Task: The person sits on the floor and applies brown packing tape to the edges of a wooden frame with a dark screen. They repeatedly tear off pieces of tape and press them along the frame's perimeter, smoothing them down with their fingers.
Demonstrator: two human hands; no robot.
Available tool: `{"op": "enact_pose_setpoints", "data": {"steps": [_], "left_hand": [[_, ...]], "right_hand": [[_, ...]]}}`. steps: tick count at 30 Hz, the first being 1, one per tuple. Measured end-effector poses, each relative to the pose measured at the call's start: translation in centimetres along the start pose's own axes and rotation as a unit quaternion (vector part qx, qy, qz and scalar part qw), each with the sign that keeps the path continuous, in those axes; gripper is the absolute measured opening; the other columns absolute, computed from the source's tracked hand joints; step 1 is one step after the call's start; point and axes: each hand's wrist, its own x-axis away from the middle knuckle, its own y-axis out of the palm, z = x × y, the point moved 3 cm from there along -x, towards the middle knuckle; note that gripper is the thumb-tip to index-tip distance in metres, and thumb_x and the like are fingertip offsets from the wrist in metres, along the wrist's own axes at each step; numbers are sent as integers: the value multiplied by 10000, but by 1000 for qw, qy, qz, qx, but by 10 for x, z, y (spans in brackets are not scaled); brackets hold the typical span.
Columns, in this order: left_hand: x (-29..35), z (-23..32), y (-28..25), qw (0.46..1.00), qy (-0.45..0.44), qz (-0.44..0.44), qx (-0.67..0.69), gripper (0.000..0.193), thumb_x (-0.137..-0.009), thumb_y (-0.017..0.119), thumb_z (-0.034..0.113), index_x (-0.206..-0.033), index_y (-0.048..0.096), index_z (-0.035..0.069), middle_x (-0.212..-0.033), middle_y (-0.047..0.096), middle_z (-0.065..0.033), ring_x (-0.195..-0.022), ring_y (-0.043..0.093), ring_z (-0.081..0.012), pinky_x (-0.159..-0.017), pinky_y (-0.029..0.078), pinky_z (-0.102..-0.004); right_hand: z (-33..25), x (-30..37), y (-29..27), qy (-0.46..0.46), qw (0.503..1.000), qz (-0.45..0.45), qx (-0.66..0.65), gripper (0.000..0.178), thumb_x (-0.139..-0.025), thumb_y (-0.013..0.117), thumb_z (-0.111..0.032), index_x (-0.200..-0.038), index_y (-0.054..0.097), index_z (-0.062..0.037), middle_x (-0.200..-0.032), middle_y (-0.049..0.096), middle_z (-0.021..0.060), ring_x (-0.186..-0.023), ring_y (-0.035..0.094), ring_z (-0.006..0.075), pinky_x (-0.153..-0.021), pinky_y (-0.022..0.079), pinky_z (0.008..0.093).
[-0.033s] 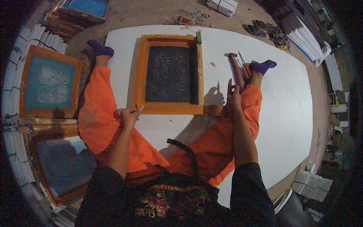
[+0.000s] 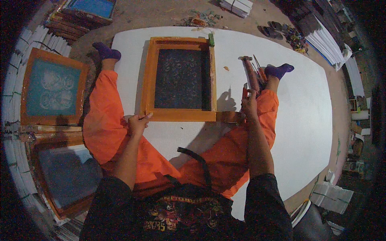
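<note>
A wooden screen-printing frame (image 2: 146, 80) with dark mesh lies between my legs on a white board. My left hand (image 2: 136, 123) is closed, its fingertips pinched at the frame's near left corner. From the near right corner a brown tape-like strip (image 2: 229, 117) runs toward my right wrist; its end is hidden. My right hand (image 2: 249, 105) is closed around a red cutter (image 2: 245, 91), held upright beside my right leg. Just beyond that hand lie a hammer (image 2: 252, 74) and some slim pointed tools (image 2: 261, 71).
The white board (image 2: 301, 120) spreads under my legs. Two more framed screens, one teal (image 2: 56, 86) and one dark (image 2: 70, 172), stand at the left. A small green object (image 2: 211, 39) touches the frame's far right corner. Paper stacks (image 2: 325, 42) and sandals (image 2: 273, 29) lie beyond the board.
My right hand has turned slightly, and the thin tip in the cutter's shadow on the board has become shorter. The left hand and the frame have not moved.
</note>
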Motion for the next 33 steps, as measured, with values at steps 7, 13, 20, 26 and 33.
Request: {"op": "enact_pose_setpoints", "data": {"steps": [7,13,20,26,33], "left_hand": [[29,38,-12,999,0,5,-32,406,-820,867,398,-851,753,10,-702,694,-34,-552,626,-112,-519,503,-265],[14,23,1,999,-6,-34,29,396,-827,868,367,-830,741,-8,-703,684,-36,-575,620,-106,-538,505,-255],[17,23,-7,1000,10,4,3,426,-830,865,387,-804,721,-12,-686,683,-53,-552,614,-113,-515,497,-263],[18,26,-5,1000,8,7,-5,440,-824,867,408,-772,713,-1,-678,684,-50,-550,617,-115,-509,490,-270],[5,5,-7,999,2,-20,29,455,-815,871,423,-809,731,-10,-702,696,-58,-555,619,-117,-520,500,-270]], "right_hand": [[-92,88,-17,-108,992,-6,-67,450,-893,628,-14,-1304,449,-55,-930,587,97,-741,604,234,-671,525,348],[-101,188,18,-137,990,-21,17,272,-941,596,-12,-1212,572,-26,-1006,710,242,-911,719,388,-730,549,440],[-163,206,15,-49,989,-123,68,494,-921,489,12,-1393,565,-111,-1003,684,319,-942,684,491,-774,533,558],[-149,203,28,-72,990,-106,61,552,-896,472,45,-1419,551,-113,-968,679,332,-918,684,494,-758,528,568],[-155,201,33,-65,987,-114,96,576,-909,488,34,-1465,512,-116,-943,674,328,-882,688,487,-712,535,559]]}}
